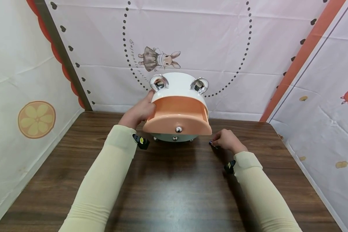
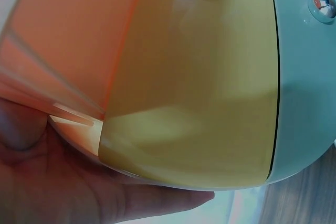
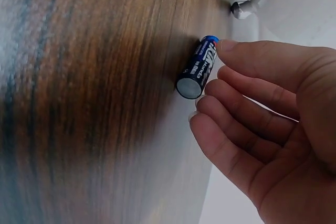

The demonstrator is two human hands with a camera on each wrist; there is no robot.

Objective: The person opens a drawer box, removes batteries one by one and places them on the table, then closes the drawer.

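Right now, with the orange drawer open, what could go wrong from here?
The battery is round and the right hand has just its fingertips at it, so it could slip and roll. The left hand, whose thumb lies beside the open orange drawer, might get nipped if that closed. The box stands on small feet, so a push could shift it.

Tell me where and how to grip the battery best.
Pinch the battery across its rounded sides, thumb opposite fingers, probably from the right: it is a slim cylinder, the white cabinet stands to its left, and the right hand meets it from that open side.
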